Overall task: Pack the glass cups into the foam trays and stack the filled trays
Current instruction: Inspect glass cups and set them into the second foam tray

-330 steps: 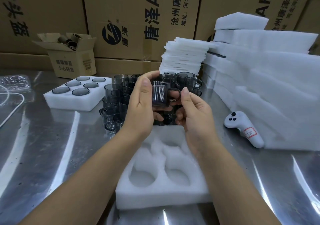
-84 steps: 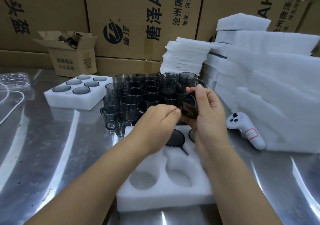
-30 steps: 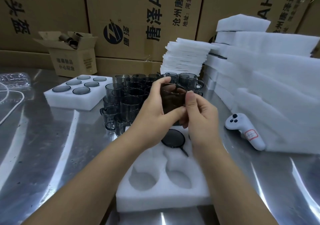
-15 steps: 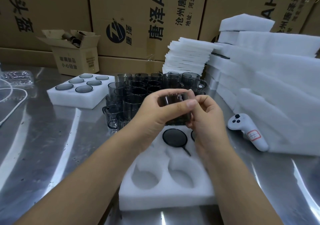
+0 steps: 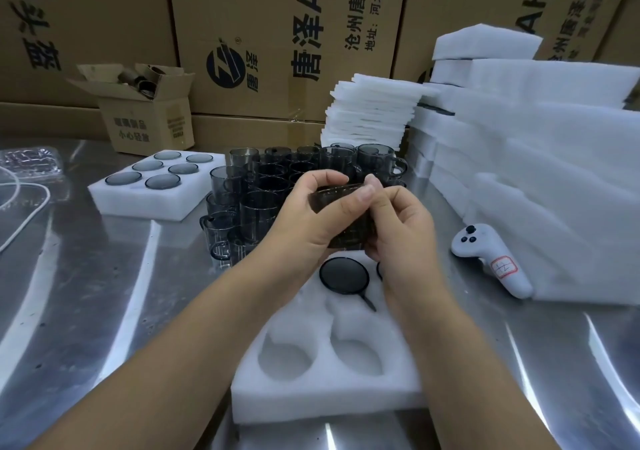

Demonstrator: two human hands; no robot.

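Grips cup (image 5: 348,236) with left hand (image 5: 304,221) and right hand (image 5: 403,231), fingers of both curled round it, above tray (image 5: 311,401) with packed cup (image 5: 344,274) in a far pocket

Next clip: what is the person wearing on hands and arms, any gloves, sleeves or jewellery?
Nothing worn shows. The left hand and right hand have no gloves or rings; both forearms are bare to the frame's edge, no sleeve or watch. Visible nails are short, unpainted.
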